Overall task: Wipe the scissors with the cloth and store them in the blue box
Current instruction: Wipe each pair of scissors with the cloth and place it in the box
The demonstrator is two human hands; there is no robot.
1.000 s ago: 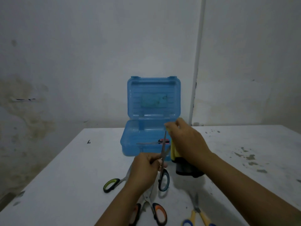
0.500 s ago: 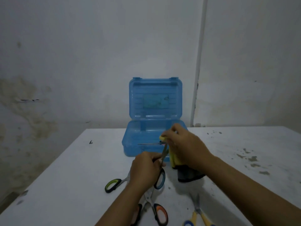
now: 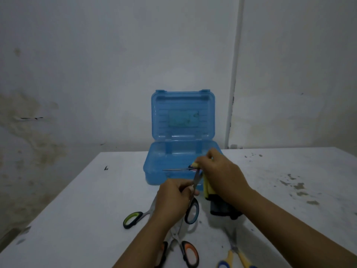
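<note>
As the left hand (image 3: 173, 198) grips blue-handled steel scissors (image 3: 195, 198) blades-up toward the open blue plastic box (image 3: 154, 171), the right hand (image 3: 220, 173) pinches a yellow cloth (image 3: 206, 187) at their tip.

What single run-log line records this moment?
step: wiping | left hand: holds blue scissors | right hand: pinches cloth on blade | box: open | stored: not yet

A white table (image 3: 77, 209), speckled dark toward its right edge, stands against stained grey walls (image 3: 96, 64); dim light.
</note>
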